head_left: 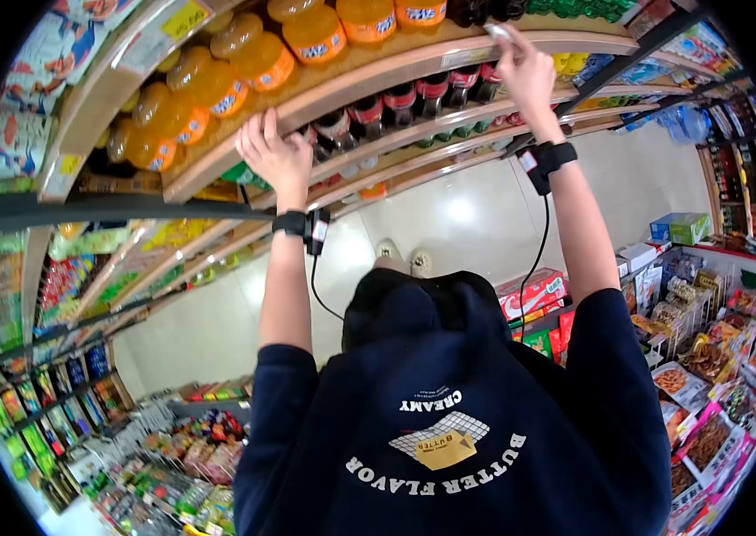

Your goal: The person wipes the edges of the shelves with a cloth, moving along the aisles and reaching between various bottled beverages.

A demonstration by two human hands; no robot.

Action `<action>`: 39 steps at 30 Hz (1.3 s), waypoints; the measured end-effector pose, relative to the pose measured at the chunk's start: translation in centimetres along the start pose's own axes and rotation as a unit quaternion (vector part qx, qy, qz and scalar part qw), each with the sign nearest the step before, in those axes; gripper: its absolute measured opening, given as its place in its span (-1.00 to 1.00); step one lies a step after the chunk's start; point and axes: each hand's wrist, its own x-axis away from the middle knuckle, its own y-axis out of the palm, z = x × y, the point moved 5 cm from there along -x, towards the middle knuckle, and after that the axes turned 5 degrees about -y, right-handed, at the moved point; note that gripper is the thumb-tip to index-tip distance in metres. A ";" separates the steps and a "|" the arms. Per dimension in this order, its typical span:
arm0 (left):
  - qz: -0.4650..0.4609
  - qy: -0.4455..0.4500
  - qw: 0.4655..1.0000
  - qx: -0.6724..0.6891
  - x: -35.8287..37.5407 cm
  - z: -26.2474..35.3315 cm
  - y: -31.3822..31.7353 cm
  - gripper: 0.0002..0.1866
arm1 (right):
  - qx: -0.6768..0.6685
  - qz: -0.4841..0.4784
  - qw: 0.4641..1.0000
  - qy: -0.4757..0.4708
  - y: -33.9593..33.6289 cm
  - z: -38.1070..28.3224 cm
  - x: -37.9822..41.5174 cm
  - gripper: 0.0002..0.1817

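My left hand [276, 156] lies flat against the front rail of a wooden shelf [369, 79], fingers apart, just beside dark cola bottles [396, 98]. Further along the same rail, my right hand [526, 73] pinches a small white price label [497, 31] at the shelf edge. Large orange soda bottles [306, 37] stand on the shelf above the rail. Both wrists carry black bands with cables: one on the left wrist [305, 227], one on the right wrist [543, 161]. My dark hoodie fills the lower middle.
Lower shelves hold more bottles and green packs. Below me are the white tiled floor [458, 214] and my shoes [405, 259]. Red boxes [534, 290] sit on the floor. Snack racks [709, 366] line the right, and candy displays [172, 464] the lower left.
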 end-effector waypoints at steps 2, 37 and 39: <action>0.019 0.013 1.000 -0.012 0.0 0.0 0.5 -0.37 | -0.013 0.012 1.000 0.018 -0.2 1.5 -0.5 -0.73; -0.039 -0.021 0.992 -0.118 0.0 0.4 1.3 -0.28 | -0.330 0.136 0.934 0.010 2.4 2.2 0.1 -0.79; -0.036 -0.200 0.943 0.264 -0.2 -0.6 1.0 -0.26 | -0.348 0.148 0.926 0.009 2.7 2.6 0.1 -0.80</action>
